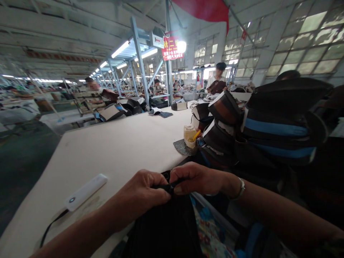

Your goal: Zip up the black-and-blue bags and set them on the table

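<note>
Both hands pinch the upper edge of a black fabric piece (166, 225) that hangs down over my lap at the table's near edge. My left hand (147, 188) grips it between thumb and bent fingers. Close beside it, my right hand (192, 178) pinches the same edge, a bracelet on its wrist. The fingertips almost meet, and a small dark part between them is too dim to make out. A jar (189, 136) with a yellow-handled tool (196, 135) stands just beyond, on a dark scrap (181, 147).
A white device (86, 192) with a black cord lies on the pale table (115, 150) at left. Black, brown and blue curved pieces (274, 125) are piled high at right. More pieces (115, 110) lie at the far edge. Other people (217, 79) work behind.
</note>
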### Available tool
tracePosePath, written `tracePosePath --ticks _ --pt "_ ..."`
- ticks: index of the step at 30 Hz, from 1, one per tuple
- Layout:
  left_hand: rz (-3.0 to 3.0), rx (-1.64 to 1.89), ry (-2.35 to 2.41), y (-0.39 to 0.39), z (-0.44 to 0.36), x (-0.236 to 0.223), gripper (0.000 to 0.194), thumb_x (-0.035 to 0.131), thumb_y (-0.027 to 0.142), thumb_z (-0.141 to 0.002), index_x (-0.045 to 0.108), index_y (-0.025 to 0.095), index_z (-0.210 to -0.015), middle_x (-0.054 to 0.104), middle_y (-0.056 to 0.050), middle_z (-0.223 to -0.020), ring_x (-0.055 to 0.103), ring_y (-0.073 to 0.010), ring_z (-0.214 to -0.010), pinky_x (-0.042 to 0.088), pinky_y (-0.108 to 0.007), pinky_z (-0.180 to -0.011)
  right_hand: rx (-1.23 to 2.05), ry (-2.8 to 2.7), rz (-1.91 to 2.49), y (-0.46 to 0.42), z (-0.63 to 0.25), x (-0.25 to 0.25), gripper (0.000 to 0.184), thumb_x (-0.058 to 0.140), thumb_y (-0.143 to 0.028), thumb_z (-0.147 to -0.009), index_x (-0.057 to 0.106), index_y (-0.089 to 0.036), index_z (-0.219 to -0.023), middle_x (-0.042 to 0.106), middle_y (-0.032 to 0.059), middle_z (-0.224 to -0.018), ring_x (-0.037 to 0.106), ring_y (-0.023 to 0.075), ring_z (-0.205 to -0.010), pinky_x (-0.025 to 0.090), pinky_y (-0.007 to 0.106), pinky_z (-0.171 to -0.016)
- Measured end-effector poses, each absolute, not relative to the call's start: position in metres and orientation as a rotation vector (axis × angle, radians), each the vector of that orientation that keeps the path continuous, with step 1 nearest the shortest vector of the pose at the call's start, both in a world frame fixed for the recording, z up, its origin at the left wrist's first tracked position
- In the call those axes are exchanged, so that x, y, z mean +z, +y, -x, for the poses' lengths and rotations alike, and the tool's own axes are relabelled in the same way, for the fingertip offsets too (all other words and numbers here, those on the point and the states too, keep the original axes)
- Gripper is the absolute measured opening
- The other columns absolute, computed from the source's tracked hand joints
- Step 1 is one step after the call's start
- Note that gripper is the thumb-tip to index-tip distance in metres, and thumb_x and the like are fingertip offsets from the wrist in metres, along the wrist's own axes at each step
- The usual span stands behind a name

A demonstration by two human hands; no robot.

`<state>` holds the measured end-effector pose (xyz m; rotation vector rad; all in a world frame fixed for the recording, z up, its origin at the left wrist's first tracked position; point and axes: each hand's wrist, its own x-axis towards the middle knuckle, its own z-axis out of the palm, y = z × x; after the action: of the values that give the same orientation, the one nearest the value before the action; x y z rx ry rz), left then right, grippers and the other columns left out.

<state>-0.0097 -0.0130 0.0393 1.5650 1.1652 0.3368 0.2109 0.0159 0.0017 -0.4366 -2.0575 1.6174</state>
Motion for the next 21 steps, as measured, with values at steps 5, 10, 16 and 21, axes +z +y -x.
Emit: tracePosePath --ticks 5,10,16,21 --pt "-1.490 0.359 1.120 -0.011 0.007 0.039 0.029 0.068 0.037 -0.067 0.064 0.010 -0.078 0.049 0.001 -0.061 0.037 -0.0102 -0.054 0.024 -0.024 -0.051 1.607 -1.981 0.558 0.010 -0.212 0.004 0.030 0.068 -0.035 -0.088 0.059 -0.009 -0.100 0.052 -0.0009 -0.081 0.042 0.0074 -0.070 0.035 0.020 -0.061" --pt "-1.518 0.326 1.143 -0.007 0.008 0.035 0.029 0.067 0.038 -0.067 0.064 0.011 -0.078 0.049 0.000 -0.061 0.038 -0.0112 -0.055 0.026 -0.024 -0.051 1.454 -1.963 0.811 0.007 -0.203 0.006 0.022 0.071 -0.027 -0.081 0.063 -0.010 -0.090 0.053 -0.0027 -0.071 0.042 0.0072 -0.063 0.032 0.019 -0.054" --pt "-1.716 0.268 1.138 -0.007 0.010 0.037 0.038 0.062 0.050 -0.080 0.063 0.011 -0.079 0.041 0.002 -0.063 0.032 -0.0106 -0.057 0.024 -0.024 -0.052 1.315 -1.981 0.858 0.006 -0.199 0.003 0.016 0.068 -0.024 -0.081 0.066 -0.008 -0.086 0.058 -0.0013 -0.071 0.044 0.0071 -0.062 0.035 0.019 -0.056" --pt "-1.723 0.239 1.227 -0.009 0.007 0.038 0.028 0.058 0.039 -0.080 0.063 0.012 -0.076 0.039 0.003 -0.059 0.031 -0.0108 -0.054 0.022 -0.025 -0.050 1.103 -1.989 0.857 0.001 -0.198 -0.003 0.011 0.069 -0.020 -0.081 0.068 -0.010 -0.086 0.063 0.0001 -0.073 0.052 0.0081 -0.064 0.039 0.019 -0.058"
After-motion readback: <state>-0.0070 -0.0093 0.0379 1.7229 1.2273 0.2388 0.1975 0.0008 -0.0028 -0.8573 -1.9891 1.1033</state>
